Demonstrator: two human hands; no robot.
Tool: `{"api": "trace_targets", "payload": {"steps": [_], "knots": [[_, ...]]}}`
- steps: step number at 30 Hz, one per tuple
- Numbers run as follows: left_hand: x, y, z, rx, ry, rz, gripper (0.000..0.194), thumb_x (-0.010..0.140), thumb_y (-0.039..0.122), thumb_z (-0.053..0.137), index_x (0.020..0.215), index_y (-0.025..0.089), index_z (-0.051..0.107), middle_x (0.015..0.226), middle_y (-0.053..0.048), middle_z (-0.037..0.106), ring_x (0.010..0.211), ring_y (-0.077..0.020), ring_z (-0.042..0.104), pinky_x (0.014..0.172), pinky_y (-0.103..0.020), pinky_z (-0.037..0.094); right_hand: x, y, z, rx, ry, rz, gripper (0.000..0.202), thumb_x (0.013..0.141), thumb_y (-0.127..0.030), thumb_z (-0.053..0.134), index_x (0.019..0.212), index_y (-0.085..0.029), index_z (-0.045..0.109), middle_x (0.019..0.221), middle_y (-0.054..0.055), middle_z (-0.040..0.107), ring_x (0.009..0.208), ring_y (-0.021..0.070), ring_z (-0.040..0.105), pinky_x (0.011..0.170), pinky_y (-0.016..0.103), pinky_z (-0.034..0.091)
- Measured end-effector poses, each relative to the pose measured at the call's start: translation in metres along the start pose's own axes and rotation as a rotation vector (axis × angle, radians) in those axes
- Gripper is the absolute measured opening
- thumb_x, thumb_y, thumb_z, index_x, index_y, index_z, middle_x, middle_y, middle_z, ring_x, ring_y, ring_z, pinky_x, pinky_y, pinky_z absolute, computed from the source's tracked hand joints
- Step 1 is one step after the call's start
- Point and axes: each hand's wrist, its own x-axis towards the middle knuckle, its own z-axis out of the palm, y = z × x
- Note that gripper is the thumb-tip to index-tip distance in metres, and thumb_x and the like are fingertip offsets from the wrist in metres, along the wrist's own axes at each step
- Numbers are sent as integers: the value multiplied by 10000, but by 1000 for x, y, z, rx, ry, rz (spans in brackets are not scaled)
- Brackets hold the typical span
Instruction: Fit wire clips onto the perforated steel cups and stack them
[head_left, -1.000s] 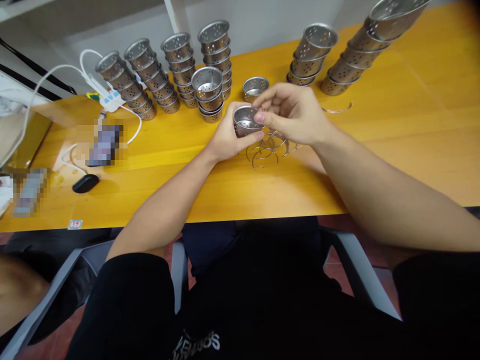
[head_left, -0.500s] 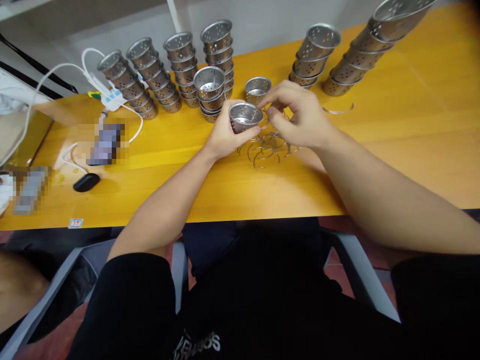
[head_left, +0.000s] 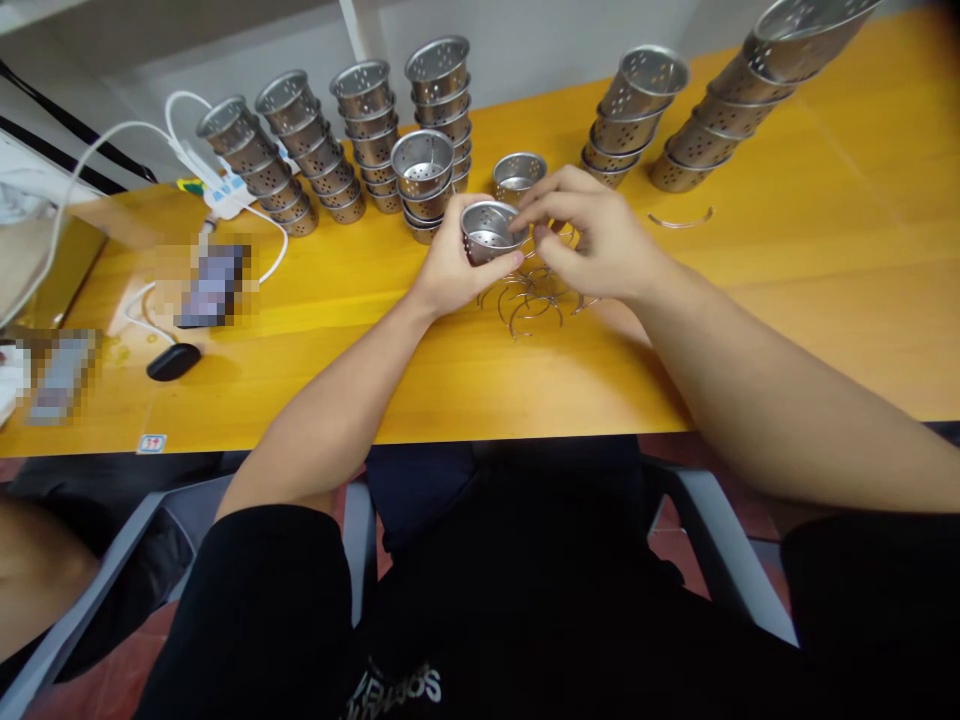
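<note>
My left hand (head_left: 448, 262) is wrapped round a small perforated metal cup (head_left: 491, 240), its thumb along the near side and the mouth tilted up. At the cup's right rim, my right hand (head_left: 589, 232) has its fingers curled, with the fingertips at the opening and the thumb just outside. Whatever those fingertips pinch, if anything, is too small to make out. Below both hands lies a loose pile of thin curved metal wires (head_left: 536, 295). Just behind, a single perforated cup (head_left: 519, 175) stands on the table.
Several stacks of perforated cups (head_left: 364, 130) line the back left, with a shorter stack (head_left: 422, 180) in front. More cup stacks (head_left: 630, 115) stand at back right, near one curved wire (head_left: 680, 220). A phone (head_left: 216, 287), black mouse (head_left: 174, 362) and power strip (head_left: 229, 198) are at left.
My right fingertips have dipped slightly lower at the cup's rim. A thin wire seen across the cup's mouth before no longer shows clearly. My left hand keeps its hold; the view has shifted slightly.
</note>
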Motion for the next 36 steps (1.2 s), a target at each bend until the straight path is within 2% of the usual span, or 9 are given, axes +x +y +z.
{"api": "trace_targets", "payload": {"steps": [2,5,13,18,22,25,28,32,36], "knots": [[0,2,1,-6,1,17,903,1197,813,829,1833,316,426,1645,-124,670,1573,-339,772,1485,-634,585,0,6,4,27,-4,-54,172,1112,-348,901,1263,-400,964,1416,108,875,1310,453,858,1150,742,755],[2,10,3,-6,18,1,884,1180,838,842,1774,300,470,1594,-113,706,1490,-323,822,1422,-624,649,1,4,8,73,-49,61,188,1031,-409,1005,1210,-452,964,1447,79,871,1461,488,811,1259,785,718],[2,24,-1,1,-30,-6,857,1187,766,849,1779,302,438,1596,-112,714,1506,-328,828,1435,-630,632,-1,-6,10,152,-148,207,276,965,-540,1079,1219,-497,980,1540,73,861,1567,516,708,1215,794,728],[-1,19,-1,1,-43,16,948,1217,806,773,1878,314,304,1654,-136,672,1555,-339,812,1449,-644,613,0,-4,6,153,14,52,241,1059,-491,969,1296,-462,1003,1518,102,869,1440,481,799,1282,770,684],[0,16,-10,-13,-66,61,1064,1171,951,717,1907,345,246,1708,-139,624,1576,-343,792,1428,-598,627,1,7,0,141,241,62,196,1129,-491,949,1318,-446,978,1417,112,887,1027,375,821,1006,668,751],[4,26,-21,52,-25,47,1086,1143,976,713,1918,375,247,1742,-137,606,1630,-379,764,1452,-621,613,0,21,-5,58,302,104,157,1180,-578,928,1240,-436,961,1270,129,889,1082,411,792,1028,672,729],[9,48,-37,137,70,66,1080,1108,970,752,1910,415,288,1816,-145,567,1772,-435,660,1541,-671,541,-2,32,-5,45,335,114,222,1181,-652,936,1180,-432,967,1189,139,862,1032,408,771,954,671,699],[17,68,-69,162,262,44,1110,1004,973,916,1857,468,418,1967,-118,472,2028,-457,301,1723,-667,300,-3,33,-2,44,335,142,302,1163,-731,924,1138,-432,959,1159,131,871,977,393,753,890,661,680],[26,50,-106,143,293,-48,1013,1137,896,811,1947,556,309,2047,-19,514,2128,-293,38,1789,-587,208,-3,28,-1,48,293,192,340,1119,-804,913,1112,-464,916,1124,99,889,998,411,758,907,679,691]]}}
